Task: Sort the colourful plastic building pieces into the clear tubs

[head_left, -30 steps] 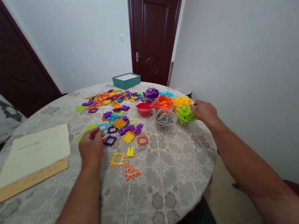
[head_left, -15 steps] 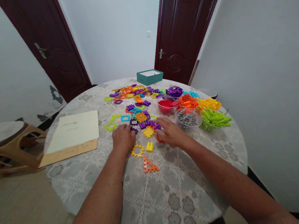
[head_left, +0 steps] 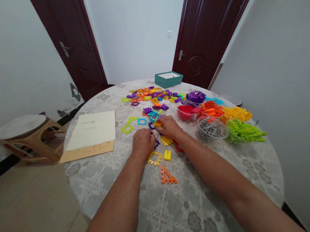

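My left hand [head_left: 143, 143] rests on the table with its fingers curled inward. A dark purple notched piece [head_left: 157, 143] shows beside its fingertips, and whatever it holds is hidden. Reaching over the small pile of plastic building pieces, my right hand [head_left: 169, 127] has its fingers bent down at an orange notched square [head_left: 158, 123]; its grip is partly hidden. Below the hands lie a yellow gear-edged plate [head_left: 166, 140], a yellow open frame [head_left: 154, 159], a short yellow piece [head_left: 167, 155] and an orange triangle [head_left: 167, 175]. A red piece [head_left: 178, 146] lies partly under my right wrist.
Clear bowls of sorted pieces, including red [head_left: 187, 112], grey [head_left: 212, 127] and green [head_left: 243, 130], stand at the right. A mixed heap [head_left: 149, 94] and a green box [head_left: 168, 79] are farther back. Paper sheets [head_left: 91, 130] lie left.
My right hand has moved left and away from me onto the orange square. My left hand remains beside the purple pieces. The view has turned slightly left.
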`<move>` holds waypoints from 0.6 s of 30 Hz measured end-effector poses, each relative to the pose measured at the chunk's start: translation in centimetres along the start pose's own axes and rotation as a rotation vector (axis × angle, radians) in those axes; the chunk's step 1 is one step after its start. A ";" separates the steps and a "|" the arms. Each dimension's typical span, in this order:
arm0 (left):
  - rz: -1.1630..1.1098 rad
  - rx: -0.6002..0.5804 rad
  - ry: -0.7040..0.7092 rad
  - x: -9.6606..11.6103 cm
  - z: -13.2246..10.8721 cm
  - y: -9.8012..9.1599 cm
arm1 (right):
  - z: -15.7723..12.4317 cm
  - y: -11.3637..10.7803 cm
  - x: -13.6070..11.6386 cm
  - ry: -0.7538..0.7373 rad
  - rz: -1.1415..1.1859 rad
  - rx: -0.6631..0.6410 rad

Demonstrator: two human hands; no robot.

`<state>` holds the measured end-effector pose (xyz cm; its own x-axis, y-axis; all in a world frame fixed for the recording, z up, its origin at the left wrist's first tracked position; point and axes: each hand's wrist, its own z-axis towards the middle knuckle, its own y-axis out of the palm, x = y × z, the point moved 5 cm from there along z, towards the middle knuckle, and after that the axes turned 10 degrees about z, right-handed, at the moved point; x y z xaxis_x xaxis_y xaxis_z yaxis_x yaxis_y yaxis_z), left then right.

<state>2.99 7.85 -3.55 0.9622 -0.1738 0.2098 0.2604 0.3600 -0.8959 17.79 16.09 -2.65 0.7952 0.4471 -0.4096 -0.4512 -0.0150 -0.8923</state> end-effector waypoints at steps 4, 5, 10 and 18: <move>-0.012 0.025 0.010 0.0 -0.2 0.2 | -2.6 -1.3 -0.1 -0.131 0.188 -0.064; -0.023 0.034 0.021 0.1 -0.2 0.2 | -3.3 -1.9 0.0 -0.150 0.264 -0.062; -0.204 0.111 0.116 1.0 -0.2 0.0 | -6.0 -3.8 0.9 -0.128 0.570 0.038; -0.482 -0.030 -0.049 1.3 -0.1 -0.1 | -5.9 -2.1 1.5 -0.017 0.777 0.038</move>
<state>4.19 7.47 -3.22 0.7351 -0.2705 0.6217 0.6760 0.2220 -0.7027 22.31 11.47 -2.46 0.2393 0.3343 -0.9116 -0.8904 -0.2990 -0.3433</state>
